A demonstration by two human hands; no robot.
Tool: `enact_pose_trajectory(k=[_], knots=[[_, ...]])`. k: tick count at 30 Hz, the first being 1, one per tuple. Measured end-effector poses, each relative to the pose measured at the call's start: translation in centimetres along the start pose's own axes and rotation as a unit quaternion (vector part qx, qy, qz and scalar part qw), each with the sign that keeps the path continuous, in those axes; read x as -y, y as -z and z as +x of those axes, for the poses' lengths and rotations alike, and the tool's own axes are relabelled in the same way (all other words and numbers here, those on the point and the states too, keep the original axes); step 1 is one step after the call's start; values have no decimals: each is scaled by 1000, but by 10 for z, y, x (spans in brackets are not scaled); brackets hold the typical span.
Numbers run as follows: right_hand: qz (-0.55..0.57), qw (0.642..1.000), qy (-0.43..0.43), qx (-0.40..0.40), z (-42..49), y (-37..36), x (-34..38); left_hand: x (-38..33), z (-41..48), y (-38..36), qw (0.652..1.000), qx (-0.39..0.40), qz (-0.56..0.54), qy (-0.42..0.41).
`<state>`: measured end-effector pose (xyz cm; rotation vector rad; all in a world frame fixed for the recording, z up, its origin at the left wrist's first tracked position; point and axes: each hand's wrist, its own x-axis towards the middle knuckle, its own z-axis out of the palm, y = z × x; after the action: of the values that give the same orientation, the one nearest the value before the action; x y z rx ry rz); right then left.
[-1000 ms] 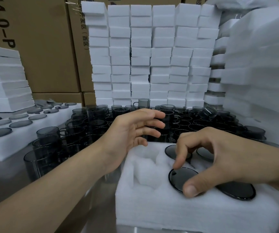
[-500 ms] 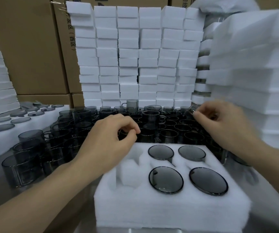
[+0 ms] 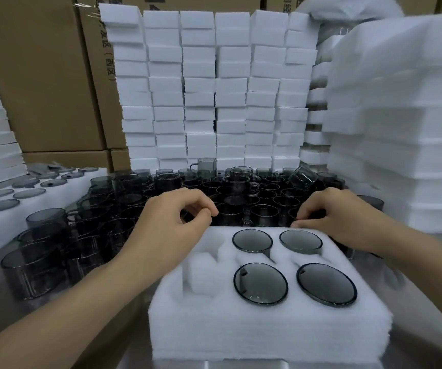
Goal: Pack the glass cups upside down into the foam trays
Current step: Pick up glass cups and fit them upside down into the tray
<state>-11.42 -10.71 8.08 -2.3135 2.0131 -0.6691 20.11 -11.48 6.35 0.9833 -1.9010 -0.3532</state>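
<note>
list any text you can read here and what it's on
"P": left cardboard box, cut off at the frame edge.
"(西区": vertical, on the next cardboard box; characters above it blurred.
Print on the top-edge box: cut off, unreadable.
No text on the foam tray or glass cups.

**Foam, Glass, Cardboard**

The foam tray [image 3: 267, 328] is white, matt and softly fibrous. The glass cups [image 3: 241, 182] are smoky grey, see-through, smooth and glossy. The foam blocks [image 3: 198, 83] look matt and faintly rough. The boxes [image 3: 44, 75] are dull brown cardboard.
</note>
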Motion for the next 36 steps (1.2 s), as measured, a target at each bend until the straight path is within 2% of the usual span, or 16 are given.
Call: enact_pose_trajectory(k=[2, 5, 8, 10, 12, 15, 21, 30, 36], knots=[[-14, 999, 15, -31, -2, 4, 3, 1, 0, 0, 1000, -2, -3, 0], [34, 988, 43, -142, -3, 8, 9, 0, -1, -1, 1000, -10, -12, -7], [82, 958, 104, -255, -6, 13, 23, -1, -1, -2, 999, -28, -39, -22], [80, 940, 161, -291, -12, 11, 37, -1, 0, -2, 998, -34, -42, -35], [50, 928, 233, -286, -18, 3, 51, -2, 0, -1, 998, -28, -29, -51], [28, 926, 299, -228, -24, -9, 61, -5, 0, 1, 997, -4, -30, -65], [53, 935, 279, -211, -25, -9, 61, -7, -1, 0, 995, 16, -24, -98], [45, 914, 331, -229, -29, -7, 66, -12, -1, 2, 991, 19, -26, -126], [103, 940, 256, -199, -31, -5, 68, -13, -2, 3, 988, 7, -5, -154]])
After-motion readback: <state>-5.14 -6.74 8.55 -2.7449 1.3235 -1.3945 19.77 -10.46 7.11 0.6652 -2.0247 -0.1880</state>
